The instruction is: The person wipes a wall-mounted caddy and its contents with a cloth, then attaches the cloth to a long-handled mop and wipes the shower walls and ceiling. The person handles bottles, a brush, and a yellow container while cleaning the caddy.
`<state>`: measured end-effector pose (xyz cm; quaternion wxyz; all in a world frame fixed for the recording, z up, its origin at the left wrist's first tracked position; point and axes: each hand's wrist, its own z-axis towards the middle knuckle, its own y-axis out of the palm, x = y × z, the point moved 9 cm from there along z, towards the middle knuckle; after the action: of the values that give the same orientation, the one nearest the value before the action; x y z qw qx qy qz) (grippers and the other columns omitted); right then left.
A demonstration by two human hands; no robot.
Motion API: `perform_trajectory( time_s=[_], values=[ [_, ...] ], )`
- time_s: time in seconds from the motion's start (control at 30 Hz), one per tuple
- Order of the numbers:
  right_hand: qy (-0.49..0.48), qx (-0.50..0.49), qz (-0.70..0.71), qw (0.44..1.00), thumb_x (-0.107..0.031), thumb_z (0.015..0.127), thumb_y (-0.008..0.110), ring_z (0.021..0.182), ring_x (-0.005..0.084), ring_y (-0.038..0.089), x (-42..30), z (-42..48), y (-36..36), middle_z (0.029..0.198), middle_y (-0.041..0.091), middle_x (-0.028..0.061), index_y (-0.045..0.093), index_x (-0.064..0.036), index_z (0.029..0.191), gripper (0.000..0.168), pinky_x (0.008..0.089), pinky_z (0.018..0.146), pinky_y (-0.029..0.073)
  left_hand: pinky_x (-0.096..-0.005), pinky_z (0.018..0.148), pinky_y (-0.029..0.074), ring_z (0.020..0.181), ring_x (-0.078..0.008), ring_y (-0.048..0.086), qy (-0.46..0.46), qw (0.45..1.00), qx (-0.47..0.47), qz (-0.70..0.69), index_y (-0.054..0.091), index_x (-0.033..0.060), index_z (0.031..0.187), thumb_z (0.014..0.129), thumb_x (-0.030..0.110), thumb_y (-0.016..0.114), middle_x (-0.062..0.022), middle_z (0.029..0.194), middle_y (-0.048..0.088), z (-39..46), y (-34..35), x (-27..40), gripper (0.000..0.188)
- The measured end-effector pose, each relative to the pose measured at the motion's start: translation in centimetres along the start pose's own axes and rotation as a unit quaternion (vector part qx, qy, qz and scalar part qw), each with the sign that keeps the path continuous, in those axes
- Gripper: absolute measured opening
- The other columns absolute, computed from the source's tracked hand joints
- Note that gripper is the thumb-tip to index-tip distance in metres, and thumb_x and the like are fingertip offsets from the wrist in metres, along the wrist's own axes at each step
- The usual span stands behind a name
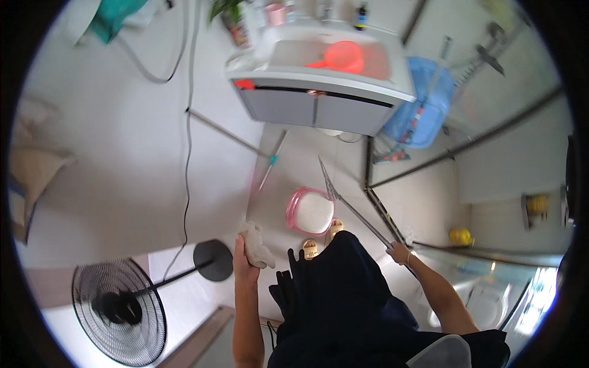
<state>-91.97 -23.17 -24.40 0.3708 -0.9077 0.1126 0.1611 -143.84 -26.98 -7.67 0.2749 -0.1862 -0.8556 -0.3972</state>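
Note:
My left hand (247, 262) is closed around a crumpled whitish cloth (256, 246), held out in front of me at the left. My right hand (400, 254) grips a long grey pole (363, 221). At the pole's far end is a flat, triangular frame (329, 186), which looks like a mop head without a pad. It appears over the edge of a low pink stool with a white seat (314, 212); whether they touch I cannot tell. My feet, in yellow slippers (310, 249), are just behind the stool.
A grey washbasin cabinet (285, 106) stands ahead, with a red dipper (344, 57) in its basin. A squeegee (274, 160) leans by the left wall. A black standing fan (119, 313) is at lower left, a blue tub (425, 106) at right behind a dark-framed partition.

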Motion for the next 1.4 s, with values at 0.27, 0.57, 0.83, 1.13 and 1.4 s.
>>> perform_trajectory(
  time_s=[0.27, 0.57, 0.83, 1.13, 1.4],
  values=[
    [0.281, 0.039, 0.162, 0.945, -0.034, 0.086, 0.056, 0.077, 0.0392, 0.065, 6.6, -18.7, 11.1, 0.087, 0.065, 0.0243, 0.061, 0.004, 0.090, 0.039, 0.0451, 0.073, 0.053, -0.0343, 0.088, 0.048, 0.104, -0.0195, 0.057, -0.141, 0.958, -0.249, 0.035, 0.046, 0.0088, 0.132, 0.099, 0.035, 0.042, -0.0087, 0.119, 0.058, -0.6, 12.0, -10.4, 0.042],
    [0.260, 0.438, 0.365, 0.779, -0.024, 0.089, 0.056, 0.051, 0.0153, 0.057, 8.4, -27.9, 4.5, 0.057, 0.055, 0.0045, 0.058, 0.000, 0.087, 0.024, 0.0293, 0.049, 0.044, -0.0289, 0.088, 0.046, 0.102, -0.0130, 0.057, -0.301, 0.854, -0.373, 0.200, 0.055, 0.0059, 0.120, 0.096, 0.030, 0.052, -0.0039, 0.112, 0.061, -6.1, 31.5, -26.8, 0.034],
    [0.101, 0.567, 0.548, 0.607, -0.016, 0.084, 0.062, 0.050, 0.0050, 0.047, 14.1, -27.5, -14.8, 0.058, 0.050, -0.0025, 0.056, -0.002, 0.084, 0.015, 0.0224, 0.045, 0.037, -0.0301, 0.085, 0.047, 0.100, -0.0136, 0.057, -0.305, 0.806, -0.459, 0.217, 0.054, 0.0077, 0.122, 0.096, 0.031, 0.051, -0.0038, 0.113, 0.060, -10.3, 50.2, -35.7, 0.035],
    [-0.072, 0.678, 0.524, 0.510, -0.020, 0.095, 0.050, 0.047, 0.0039, 0.038, 25.0, -27.7, -39.4, 0.056, 0.042, -0.0039, 0.049, -0.005, 0.080, 0.022, 0.0218, 0.042, 0.030, -0.0332, 0.095, 0.044, 0.110, -0.0190, 0.055, -0.227, 0.799, -0.539, 0.142, 0.049, 0.0070, 0.127, 0.096, 0.034, 0.050, -0.0084, 0.120, 0.057, -11.3, 71.7, -40.6, 0.042],
    [-0.121, 0.615, 0.543, 0.559, -0.043, 0.097, 0.041, 0.040, 0.0075, 0.033, 31.2, -23.7, -40.7, 0.047, 0.037, -0.0011, 0.038, -0.008, 0.056, 0.054, 0.0237, 0.037, 0.024, -0.0322, 0.088, 0.047, 0.102, -0.0169, 0.057, -0.054, 0.804, -0.586, 0.088, 0.051, 0.0052, 0.123, 0.096, 0.034, 0.049, -0.0072, 0.109, 0.060, -13.9, 90.9, -35.3, 0.039]
  ],
)
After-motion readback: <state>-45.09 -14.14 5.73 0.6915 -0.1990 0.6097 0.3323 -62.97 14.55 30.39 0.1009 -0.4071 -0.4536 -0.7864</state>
